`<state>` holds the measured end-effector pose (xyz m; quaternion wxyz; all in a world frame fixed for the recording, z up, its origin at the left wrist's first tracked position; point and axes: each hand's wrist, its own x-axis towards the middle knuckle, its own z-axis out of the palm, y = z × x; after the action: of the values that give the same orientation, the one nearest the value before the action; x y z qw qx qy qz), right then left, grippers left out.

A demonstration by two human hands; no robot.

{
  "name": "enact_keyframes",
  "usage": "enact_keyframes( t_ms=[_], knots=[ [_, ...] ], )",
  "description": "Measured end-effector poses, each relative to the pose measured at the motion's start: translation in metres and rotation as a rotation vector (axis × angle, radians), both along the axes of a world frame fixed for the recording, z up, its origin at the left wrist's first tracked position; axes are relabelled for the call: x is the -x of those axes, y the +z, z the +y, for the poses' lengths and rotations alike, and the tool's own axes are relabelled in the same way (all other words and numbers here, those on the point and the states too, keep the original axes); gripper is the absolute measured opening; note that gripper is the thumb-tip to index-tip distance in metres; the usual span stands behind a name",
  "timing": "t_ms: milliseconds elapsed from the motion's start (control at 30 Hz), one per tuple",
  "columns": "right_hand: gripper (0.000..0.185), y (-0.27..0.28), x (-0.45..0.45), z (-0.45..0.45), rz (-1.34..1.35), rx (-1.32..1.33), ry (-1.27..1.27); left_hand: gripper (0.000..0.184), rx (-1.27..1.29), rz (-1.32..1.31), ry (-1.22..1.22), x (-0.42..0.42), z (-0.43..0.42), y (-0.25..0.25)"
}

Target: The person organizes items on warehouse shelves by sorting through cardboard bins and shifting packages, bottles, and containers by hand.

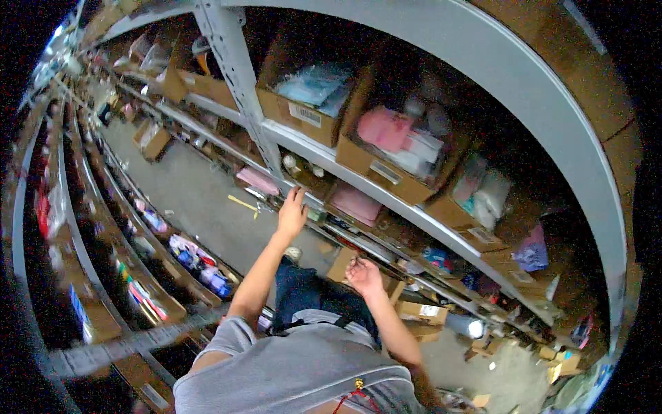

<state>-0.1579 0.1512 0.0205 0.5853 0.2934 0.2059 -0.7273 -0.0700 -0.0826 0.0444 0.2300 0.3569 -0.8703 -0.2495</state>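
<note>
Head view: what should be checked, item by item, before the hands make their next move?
1. Both hands in view: ok.
2. Left hand empty: ok, fingers extended, nothing visible in it.
3. Right hand empty: cannot tell, fingers curled.
4. Left hand clear of the shelf upright: cannot tell, they overlap in this view.
5. Pink package inside its cardboard box: ok.
6. Aisle floor clear: not ok, a yellow item lies there.

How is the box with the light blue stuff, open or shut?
Open: no flaps cover the cardboard box, and you can see light blue packets inside it.
</note>
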Motion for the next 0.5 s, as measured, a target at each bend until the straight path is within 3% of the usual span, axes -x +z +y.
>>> enact_keyframes(
  t_ms=[67, 167, 200, 267, 333, 367, 400, 467, 500],
  knots=[
    [0.021, -0.004, -0.008, -0.034, 0.111, 0.034, -0.04, 0.044, 0.045, -0.012, -0.039, -0.002, -0.021, -0.006],
    [0.023, 0.013, -0.021, -0.095, 0.612, -0.027, 0.031, 0.044, 0.024, -0.067, -0.221, -0.011, -0.059, -0.007],
    [0.02, 0.02, -0.028, -0.121, 0.847, -0.282, 0.014, 0.044, 0.018, -0.084, -0.248, -0.017, -0.071, 0.002],
    [0.018, 0.02, -0.019, -0.142, 1.334, -0.359, 0.094, 0.042, -0.04, -0.219, -0.464, -0.018, -0.068, 0.007],
    [0.02, 0.032, -0.02, -0.184, 2.017, -0.681, 0.005, 0.038, 0.026, -0.231, -0.528, -0.026, -0.086, 0.006],
    [0.023, 0.045, -0.019, -0.194, 2.177, -0.848, 0.054, 0.038, 0.06, -0.225, -0.559, -0.028, -0.088, 0.007],
    [0.023, 0.046, -0.016, -0.203, 2.156, -0.883, 0.04, 0.037, 0.089, -0.222, -0.596, -0.029, -0.089, 0.009],
    [0.022, 0.048, 0.0, -0.216, 2.278, -1.172, 0.535, 0.037, 0.078, -0.213, -0.646, -0.022, -0.093, 0.014],
    [0.019, 0.055, 0.006, -0.222, 2.16, -1.103, 0.707, 0.038, 0.109, -0.095, -0.608, -0.021, -0.096, 0.014]
  ],
)
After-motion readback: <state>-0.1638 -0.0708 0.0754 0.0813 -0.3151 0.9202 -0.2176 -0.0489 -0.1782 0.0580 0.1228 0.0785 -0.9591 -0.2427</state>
